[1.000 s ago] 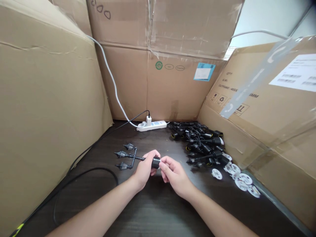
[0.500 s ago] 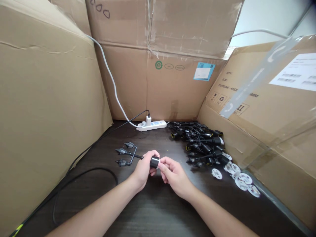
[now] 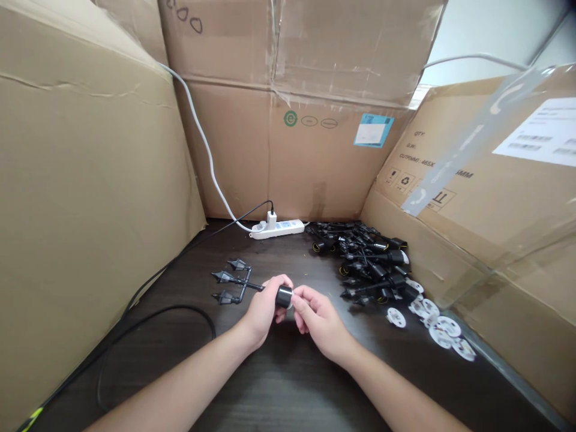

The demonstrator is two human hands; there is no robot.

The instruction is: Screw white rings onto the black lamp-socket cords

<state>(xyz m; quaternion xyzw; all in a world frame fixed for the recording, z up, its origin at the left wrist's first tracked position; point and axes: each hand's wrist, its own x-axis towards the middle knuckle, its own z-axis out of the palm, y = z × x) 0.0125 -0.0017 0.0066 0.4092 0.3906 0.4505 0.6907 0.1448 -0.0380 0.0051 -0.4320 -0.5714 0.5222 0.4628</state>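
A black miniature street lamp (image 3: pixel 245 284) with three lantern heads lies sideways above the dark table, heads to the left and its round base to the right. My left hand (image 3: pixel 265 309) is closed around the lamp near the base. At the base's open end, a thin white disc (image 3: pixel 291 299) shows only as an edge. My right hand (image 3: pixel 315 312) pinches the rim of that disc between thumb and fingers, against the base. The fingers hide most of the disc.
To the right lies a pile of black lamps (image 3: pixel 373 264), with several loose white discs (image 3: pixel 443 330) in front. A white power strip (image 3: pixel 276 228) sits at the back. A black cable (image 3: pixel 148 315) curves along the left. Cardboard boxes (image 3: pixel 315 168) wall in the table.
Both hands hold nearly the same pose at the lamp's base. The whole picture has shifted very slightly to the right.
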